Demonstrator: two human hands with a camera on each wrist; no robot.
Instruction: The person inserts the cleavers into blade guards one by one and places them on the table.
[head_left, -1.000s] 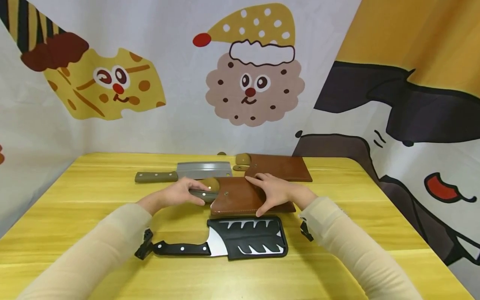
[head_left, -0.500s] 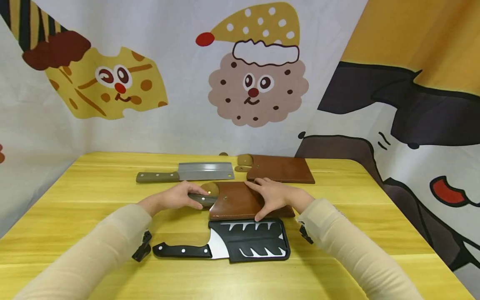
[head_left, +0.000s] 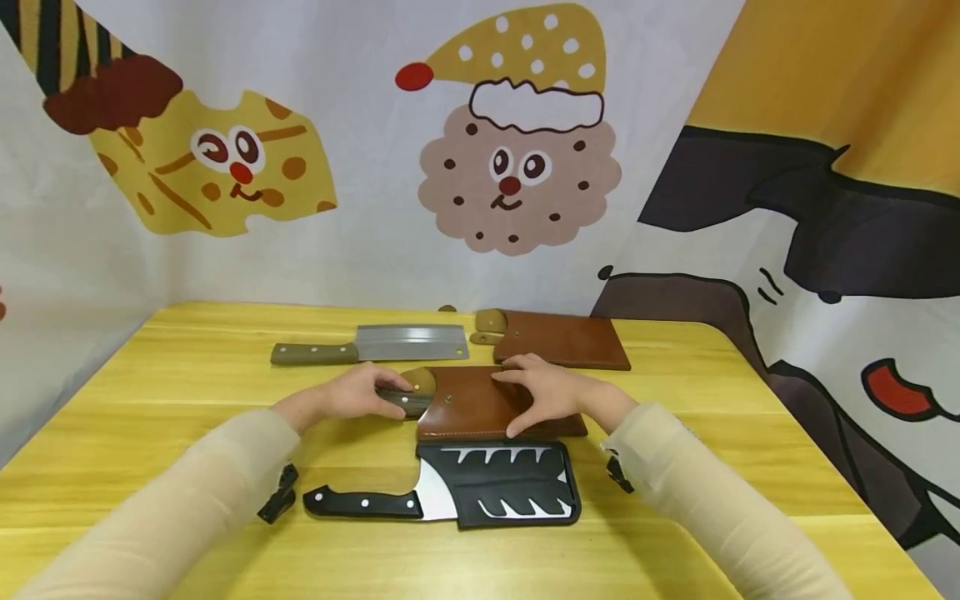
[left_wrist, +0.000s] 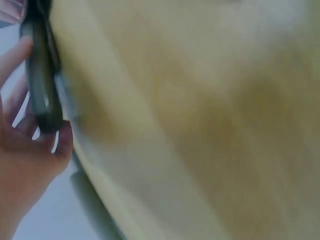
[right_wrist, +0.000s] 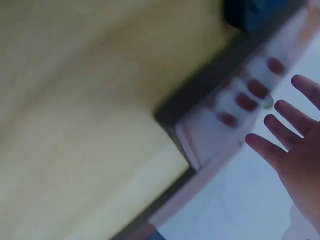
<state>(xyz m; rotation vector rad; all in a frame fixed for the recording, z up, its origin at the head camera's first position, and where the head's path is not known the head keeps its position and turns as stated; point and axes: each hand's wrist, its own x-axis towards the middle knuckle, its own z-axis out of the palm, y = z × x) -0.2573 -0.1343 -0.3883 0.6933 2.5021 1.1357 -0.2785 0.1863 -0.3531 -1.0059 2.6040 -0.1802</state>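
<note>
My left hand [head_left: 352, 393] grips the dark riveted handle [head_left: 405, 402] of a knife. A brown leather sheath [head_left: 468, 404] with a tan flap at its mouth hides that knife's blade. In the left wrist view, fingers and thumb lie on either side of the handle [left_wrist: 44, 85]. Over the sheath's right part is my right hand [head_left: 551, 390], thumb and fingers spread apart. Its straight fingers also show in the right wrist view, above the sheath's glossy surface [right_wrist: 200, 135]. Just in front lies a black-handled cleaver [head_left: 435, 492] with a black toothed-pattern blade guard [head_left: 510, 483].
Behind my hands, a bare cleaver [head_left: 411, 343] with an olive handle lies on the yellow wood-grain table [head_left: 187, 375]. To its right is a second brown leather sheath [head_left: 562, 340] with a tan flap. A cartoon-print curtain [head_left: 360, 267] rises behind the table.
The held knife and its sheath have come slightly toward me, uncovering the lower right corner of the bare cleaver behind. Both hands keep much the same pose.
</note>
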